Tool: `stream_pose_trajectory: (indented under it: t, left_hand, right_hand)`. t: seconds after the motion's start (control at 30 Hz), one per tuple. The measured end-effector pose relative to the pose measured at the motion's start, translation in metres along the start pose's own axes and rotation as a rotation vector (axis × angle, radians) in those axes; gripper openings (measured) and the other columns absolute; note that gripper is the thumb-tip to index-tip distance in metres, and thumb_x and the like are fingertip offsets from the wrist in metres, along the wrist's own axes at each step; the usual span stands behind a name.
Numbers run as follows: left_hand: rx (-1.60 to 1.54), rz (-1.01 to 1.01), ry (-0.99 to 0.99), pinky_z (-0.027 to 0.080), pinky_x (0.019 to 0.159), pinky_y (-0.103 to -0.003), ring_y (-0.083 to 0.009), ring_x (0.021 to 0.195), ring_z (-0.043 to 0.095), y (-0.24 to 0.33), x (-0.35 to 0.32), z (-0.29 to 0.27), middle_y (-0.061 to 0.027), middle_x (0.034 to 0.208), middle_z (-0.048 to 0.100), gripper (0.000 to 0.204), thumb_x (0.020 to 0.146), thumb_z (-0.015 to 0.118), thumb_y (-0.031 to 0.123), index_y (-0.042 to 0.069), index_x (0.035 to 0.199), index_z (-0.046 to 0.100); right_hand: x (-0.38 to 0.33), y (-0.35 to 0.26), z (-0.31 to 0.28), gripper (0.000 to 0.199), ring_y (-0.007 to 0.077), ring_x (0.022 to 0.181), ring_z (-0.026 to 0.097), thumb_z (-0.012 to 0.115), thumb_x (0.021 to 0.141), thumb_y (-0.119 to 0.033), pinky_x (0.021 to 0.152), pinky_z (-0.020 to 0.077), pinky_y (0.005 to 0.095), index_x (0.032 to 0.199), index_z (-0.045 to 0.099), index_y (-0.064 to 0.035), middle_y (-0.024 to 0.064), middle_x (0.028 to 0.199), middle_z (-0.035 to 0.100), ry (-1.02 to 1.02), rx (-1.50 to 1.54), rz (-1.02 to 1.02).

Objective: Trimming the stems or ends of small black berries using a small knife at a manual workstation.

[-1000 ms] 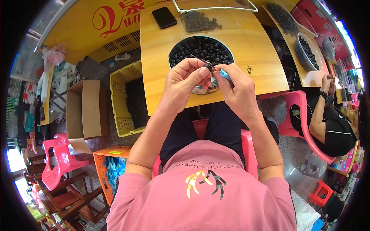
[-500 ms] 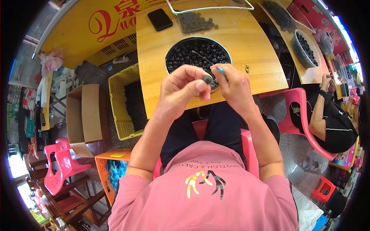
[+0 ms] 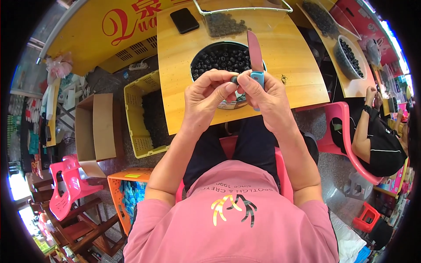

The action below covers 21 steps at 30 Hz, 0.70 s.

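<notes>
My left hand (image 3: 206,94) pinches a small dark round piece (image 3: 234,79) between thumb and fingertips, above the near side of a bowl. In my right hand (image 3: 269,98) is a small knife (image 3: 255,52). Its light blue handle is in my grip, and its blade points up and away from me. The right thumb is close against the dark piece; whether it touches cannot be made out. Below both hands stands the round bowl (image 3: 191,72), filled with many similar dark pieces (image 3: 223,59). My hands hide its near part.
The bowl stands on a wooden table (image 3: 298,57) with a black phone (image 3: 184,20) and a clear container (image 3: 226,26) of dark pieces. A yellow crate (image 3: 133,122) is to the left. At right, a person (image 3: 372,136) sits beside another bowl (image 3: 348,59).
The knife has swung from lying over the bowl to blade-up. My right hand has turned and come closer to the left, bringing thumb and dark piece together.
</notes>
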State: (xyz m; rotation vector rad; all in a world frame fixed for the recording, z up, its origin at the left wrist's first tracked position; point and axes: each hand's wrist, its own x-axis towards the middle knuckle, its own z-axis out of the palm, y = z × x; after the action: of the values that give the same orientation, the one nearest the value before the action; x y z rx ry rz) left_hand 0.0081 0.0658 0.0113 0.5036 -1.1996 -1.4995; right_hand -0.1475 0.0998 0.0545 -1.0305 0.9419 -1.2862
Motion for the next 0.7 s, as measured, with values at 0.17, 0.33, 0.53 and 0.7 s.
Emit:
stream_pose_trajectory:
  t: [0.17,0.33,0.53,0.7]
  left_hand:
    - [-0.05,0.026,-0.002,0.051,0.07,-0.023,-0.0097,0.079,0.061,-0.003,-0.003,-0.004,-0.0054,0.092,0.065,0.017,0.089,0.065,0.002,0.001,0.106,0.065]
    - [-0.052,0.02,0.003,0.05,0.07,-0.023,-0.0093,0.078,0.06,-0.004,-0.005,-0.001,-0.0044,0.091,0.065,0.016,0.09,0.065,0.004,0.001,0.106,0.062]
    - [-0.15,-0.045,0.024,0.046,0.068,-0.021,-0.0078,0.074,0.056,-0.002,-0.004,0.0,-0.0028,0.089,0.063,0.016,0.094,0.062,0.011,0.002,0.106,0.057]
    - [-0.195,-0.013,0.012,0.044,0.067,-0.022,-0.0075,0.072,0.053,-0.003,-0.004,0.002,-0.002,0.089,0.061,0.016,0.094,0.062,0.011,0.003,0.106,0.055]
  right_hand:
    - [0.0,0.007,0.0,0.019,0.0009,0.055,0.042,0.063,0.095,-0.025,0.049,0.0328,0.0174,0.093,0.064,-0.0065,-0.0038,0.074,0.058,-0.003,0.069,0.087]
    - [-0.002,0.008,0.004,0.018,0.0036,0.058,0.047,0.06,0.096,-0.022,0.051,0.0369,0.0194,0.094,0.064,-0.0042,-0.0015,0.077,0.061,0.061,-0.051,0.025]
    - [-0.005,0.015,-0.001,0.014,0.0234,0.065,0.062,0.064,0.09,-0.012,0.058,0.0478,0.0341,0.097,0.062,-0.0001,0.0109,0.08,0.062,0.109,-0.774,-0.482]
    - [-0.006,0.021,-0.003,0.012,0.0259,0.065,0.06,0.064,0.089,-0.009,0.056,0.0462,0.0328,0.097,0.062,0.0001,0.0119,0.081,0.06,0.14,-0.925,-0.565]
